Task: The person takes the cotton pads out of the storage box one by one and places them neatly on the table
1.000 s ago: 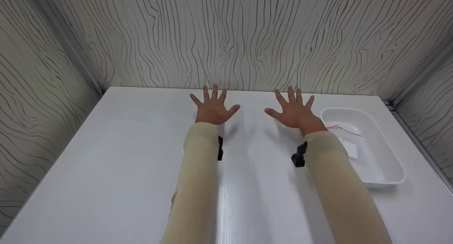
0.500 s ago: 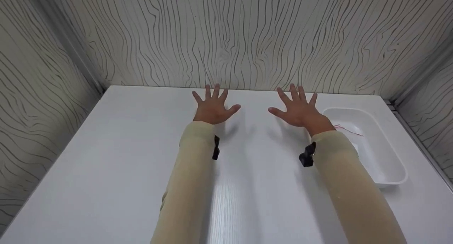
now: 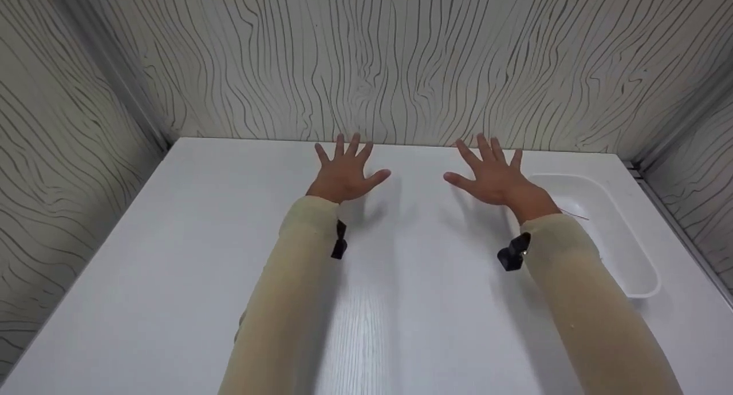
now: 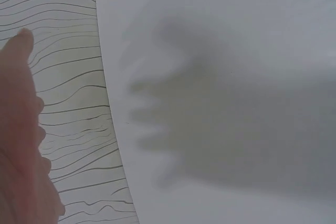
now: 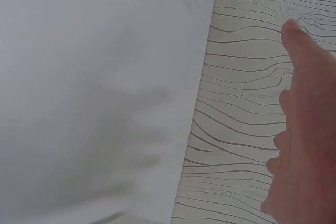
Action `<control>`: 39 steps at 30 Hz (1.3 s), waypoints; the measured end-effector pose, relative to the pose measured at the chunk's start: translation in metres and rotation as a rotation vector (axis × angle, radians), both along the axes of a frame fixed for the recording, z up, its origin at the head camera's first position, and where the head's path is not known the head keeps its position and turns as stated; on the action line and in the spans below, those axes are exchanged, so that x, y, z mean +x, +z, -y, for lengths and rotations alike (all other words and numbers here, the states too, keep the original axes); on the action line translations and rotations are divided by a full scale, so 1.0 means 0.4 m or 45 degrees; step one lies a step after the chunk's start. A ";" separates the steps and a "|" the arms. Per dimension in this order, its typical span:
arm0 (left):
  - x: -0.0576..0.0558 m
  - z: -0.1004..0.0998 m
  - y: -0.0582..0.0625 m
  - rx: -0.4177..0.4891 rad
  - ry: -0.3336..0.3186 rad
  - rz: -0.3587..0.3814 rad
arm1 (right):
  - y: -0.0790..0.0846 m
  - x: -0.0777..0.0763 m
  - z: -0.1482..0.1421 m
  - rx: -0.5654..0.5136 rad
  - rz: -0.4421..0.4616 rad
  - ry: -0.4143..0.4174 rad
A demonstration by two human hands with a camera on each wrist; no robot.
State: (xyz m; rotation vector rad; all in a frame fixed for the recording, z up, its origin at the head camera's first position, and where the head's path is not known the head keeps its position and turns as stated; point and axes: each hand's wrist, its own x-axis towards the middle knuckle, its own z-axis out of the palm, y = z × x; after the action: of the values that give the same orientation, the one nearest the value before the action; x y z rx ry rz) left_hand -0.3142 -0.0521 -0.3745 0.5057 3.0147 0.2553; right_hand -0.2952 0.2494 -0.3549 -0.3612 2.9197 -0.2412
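Both hands are held out with fingers spread over the far part of a white table (image 3: 172,257), and neither holds anything. In the head view the left hand (image 3: 345,174) is left of centre, its thumb pointing toward the other hand. To its right is the right hand (image 3: 492,177), thumb pointing inward, nearest to a white plastic tray (image 3: 627,257). The right forearm covers part of that tray. Each wrist view shows its hand at the outer edge, with a hand-shaped shadow on the tabletop, so the hands appear raised above it.
Inside the tray lies a thin red strand (image 3: 575,214), partly hidden by the right wrist. A wood-grain patterned wall (image 3: 366,63) rises behind the table, with similar panels at both sides. Black wrist cameras (image 3: 512,253) sit at the cuffs.
The right hand has shifted right, and its sleeve now hides more of the tray, including the white piece inside. The left forearm has swung left while its fingers stay nearly in place.
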 end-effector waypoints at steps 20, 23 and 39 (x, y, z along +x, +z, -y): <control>0.021 0.017 0.017 0.036 -0.105 0.018 | 0.044 0.068 -0.095 -0.027 -0.088 0.081; 0.024 0.022 0.020 0.035 -0.104 0.020 | 0.048 0.079 -0.103 -0.015 -0.104 0.110; 0.054 0.064 0.013 0.060 -0.147 0.053 | 0.048 0.155 -0.190 0.020 -0.162 0.150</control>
State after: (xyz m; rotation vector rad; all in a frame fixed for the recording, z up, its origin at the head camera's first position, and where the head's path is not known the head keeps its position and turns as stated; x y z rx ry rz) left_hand -0.2928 -0.0777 -0.3694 0.6677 2.9321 0.3256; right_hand -0.2331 0.3255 -0.3357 -0.5636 3.0086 -0.1846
